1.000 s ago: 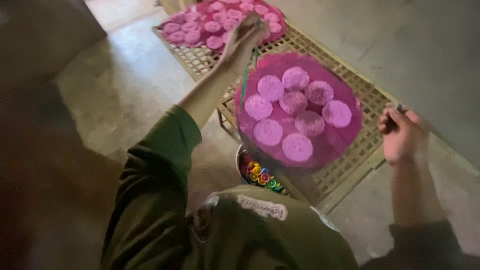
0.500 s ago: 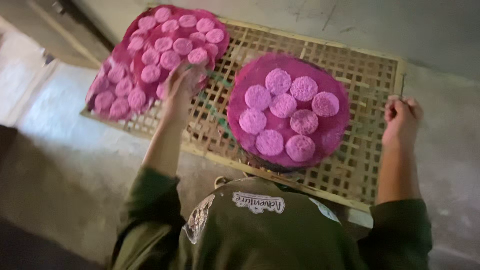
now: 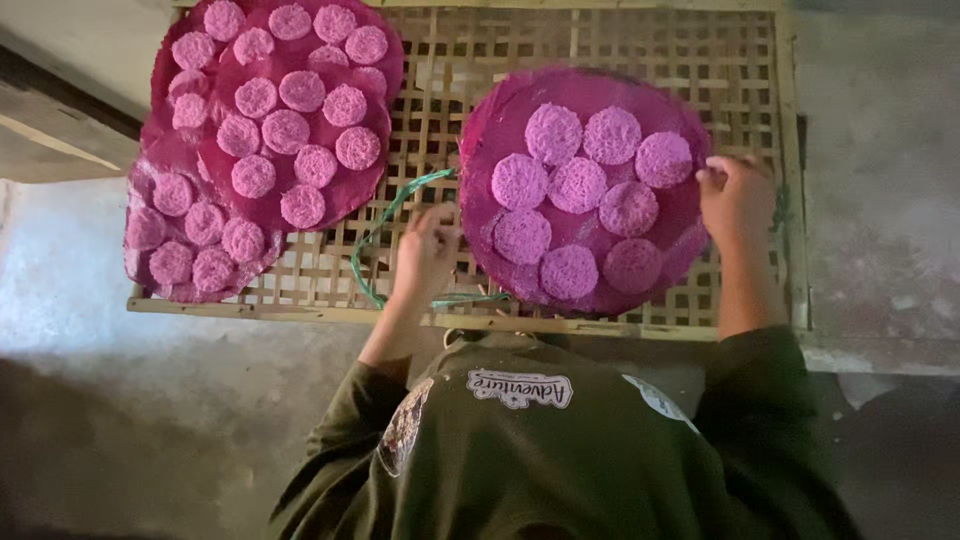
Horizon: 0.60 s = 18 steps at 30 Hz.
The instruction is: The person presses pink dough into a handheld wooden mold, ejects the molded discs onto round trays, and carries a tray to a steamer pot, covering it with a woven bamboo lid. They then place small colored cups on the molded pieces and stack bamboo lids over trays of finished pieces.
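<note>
The person leans over a woven bamboo lattice rack (image 3: 600,40) that fills the upper part of the frame, set over a grey concrete floor. On it, right of centre, lies a round magenta mat (image 3: 690,235) carrying eight flat, pale-pink, rough-textured discs (image 3: 578,185) in a loose cluster, none stacked. It lies flat; being round, it has no long axis to speak of and faces straight up.

The right hand (image 3: 735,195) sits at the mat's right edge, fingers curled over the rim beside the rightmost disc; it looks to be pinching or pressing the edge, though I cannot tell whether the edge is truly clamped. The left hand (image 3: 425,250) rests at the mat's lower-left edge, fingers bent and partly closed, just beside a thin green cord (image 3: 385,215) that loops across the lattice from centre down to the rack's near rail. Whether that hand has the cord or the mat edge in it, I cannot say. With a hand on either side, the floppy mat seems steadied so the discs stay put.

At the upper left of the frame, two more magenta mats (image 3: 170,80) overlap, covered with the same pink discs in a single layer. The open lattice would let air reach them from below, I judge.
</note>
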Available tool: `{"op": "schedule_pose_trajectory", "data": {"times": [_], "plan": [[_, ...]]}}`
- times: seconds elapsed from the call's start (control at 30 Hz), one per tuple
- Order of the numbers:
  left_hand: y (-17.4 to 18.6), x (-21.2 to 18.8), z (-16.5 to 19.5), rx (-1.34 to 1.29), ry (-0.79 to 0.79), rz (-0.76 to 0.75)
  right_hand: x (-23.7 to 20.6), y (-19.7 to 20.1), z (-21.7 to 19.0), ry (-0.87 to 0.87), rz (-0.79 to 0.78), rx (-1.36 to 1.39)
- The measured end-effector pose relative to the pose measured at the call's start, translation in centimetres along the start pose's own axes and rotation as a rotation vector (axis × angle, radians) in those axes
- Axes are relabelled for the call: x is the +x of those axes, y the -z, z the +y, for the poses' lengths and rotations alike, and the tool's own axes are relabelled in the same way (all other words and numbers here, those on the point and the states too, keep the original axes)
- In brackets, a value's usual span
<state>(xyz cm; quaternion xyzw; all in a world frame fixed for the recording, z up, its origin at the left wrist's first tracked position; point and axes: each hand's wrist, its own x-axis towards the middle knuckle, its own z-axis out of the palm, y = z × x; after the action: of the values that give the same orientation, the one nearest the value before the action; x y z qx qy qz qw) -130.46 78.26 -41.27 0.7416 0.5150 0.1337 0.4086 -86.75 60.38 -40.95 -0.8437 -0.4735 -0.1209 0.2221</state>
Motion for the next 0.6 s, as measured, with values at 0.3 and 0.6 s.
{"op": "schedule_pose_trajectory", "data": {"times": [0.3,0.6], "plan": [[-1.0,0.7,3.3,-0.157,-0.276,0.268,-0.4,0.6,-1.2,-0.248,-0.207,0.092],[-2.7,3.4,4.7,-0.098,-0.206,0.239,-0.3,-2.0,0.4,-0.135,-0.110,0.120]]}}
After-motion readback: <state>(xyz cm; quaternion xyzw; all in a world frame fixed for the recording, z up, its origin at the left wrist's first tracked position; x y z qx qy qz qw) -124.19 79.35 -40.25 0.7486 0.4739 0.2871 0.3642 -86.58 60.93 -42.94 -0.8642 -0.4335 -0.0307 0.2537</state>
